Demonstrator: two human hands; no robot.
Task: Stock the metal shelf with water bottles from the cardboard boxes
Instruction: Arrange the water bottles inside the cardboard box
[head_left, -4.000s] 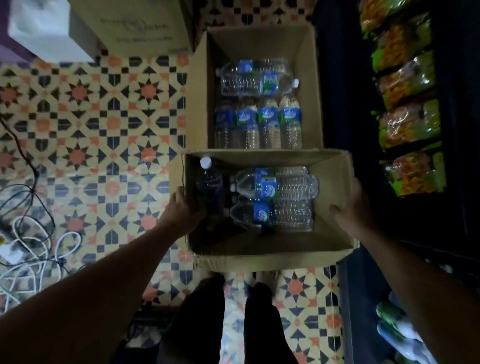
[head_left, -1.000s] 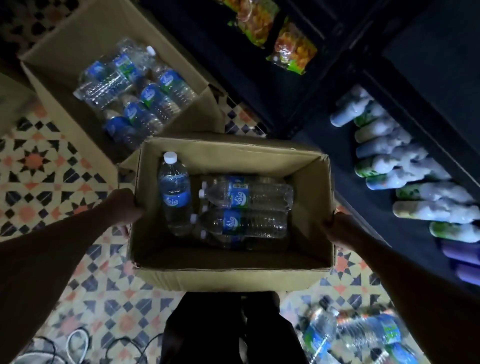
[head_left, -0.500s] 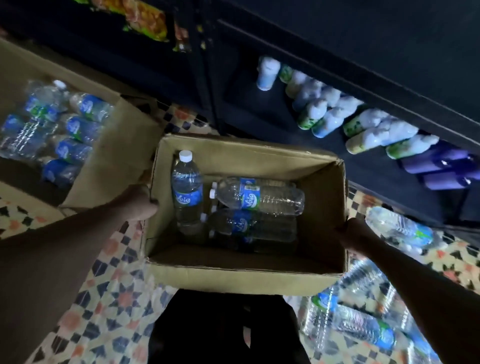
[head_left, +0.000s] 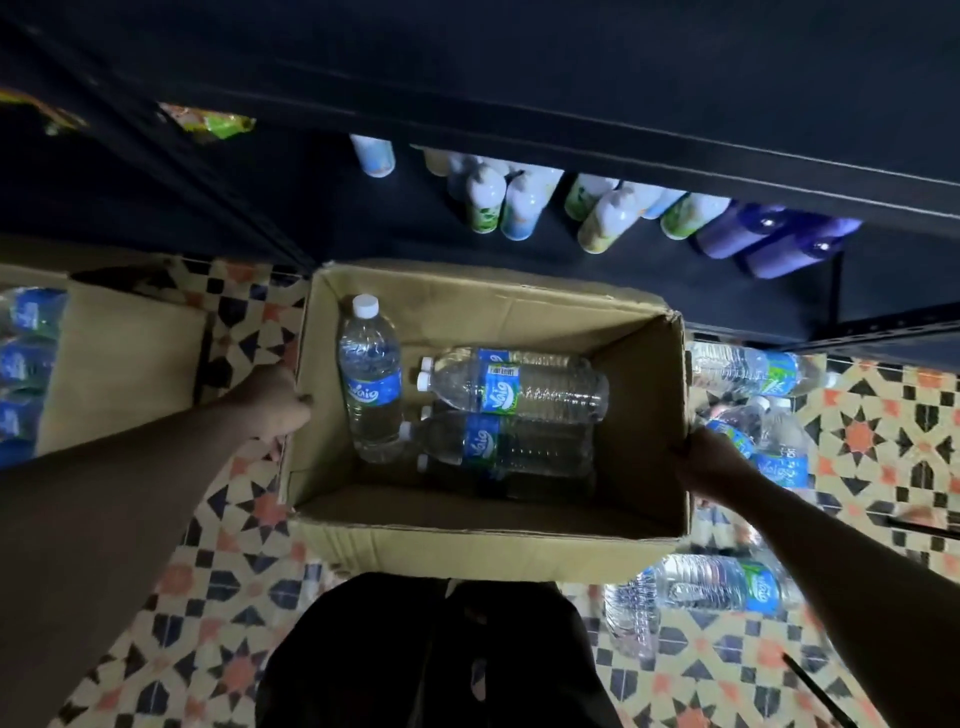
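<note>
I hold an open cardboard box (head_left: 483, 545) in front of me, above the tiled floor. My left hand (head_left: 272, 402) grips its left wall and my right hand (head_left: 706, 465) grips its right wall. Inside, one water bottle (head_left: 370, 384) stands upright at the left. Several more water bottles (head_left: 519, 392) lie on their sides in the middle. The dark metal shelf (head_left: 571, 130) runs across the top of the view, just beyond the box.
White, green and purple bottles (head_left: 597, 208) lie on the shelf's low tier. Loose water bottles (head_left: 727, 582) lie on the floor at the right. A second cardboard box (head_left: 124, 358) with water bottles sits at the left. Snack bags (head_left: 208, 122) show at upper left.
I have turned right with the box in both hands. The shelf now faces me and the second box has slid to the left edge. The bottles inside kept their places.
</note>
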